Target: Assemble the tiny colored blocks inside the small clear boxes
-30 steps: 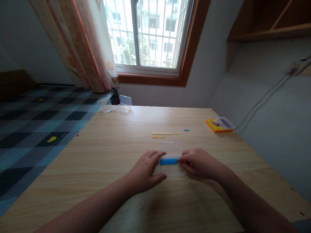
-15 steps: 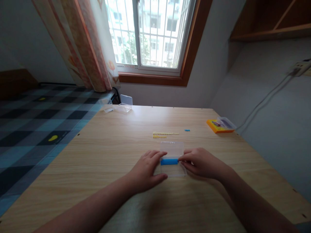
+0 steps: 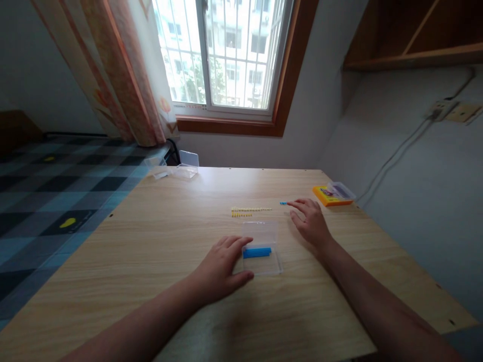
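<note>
A clear plastic box (image 3: 260,269) lies with its lid (image 3: 259,230) folded back on the table. Inside it sits a small bundle of blue sticks (image 3: 257,252). My left hand (image 3: 228,264) holds the box by its left side, thumb at the near corner and fingertips by the hinge. Farther right, my right hand (image 3: 309,221) reaches forward with its fingers apart, the fingertips at a short row of small blue pieces (image 3: 283,203). Nothing shows held in it. Two rows of small yellow pieces (image 3: 242,215) lie just beyond the lid.
An orange-yellow case (image 3: 328,197) with a clear lid stands at the table's (image 3: 169,231) far right edge. Another clear box (image 3: 186,171) stands open at the far left corner. A checked bed (image 3: 75,196) lies to the left, and a cable (image 3: 396,148) hangs along the right wall.
My right hand has left the box's right side and moved forward and right to the small blue pieces. The left hand stays at the box. The view has turned slightly right.
</note>
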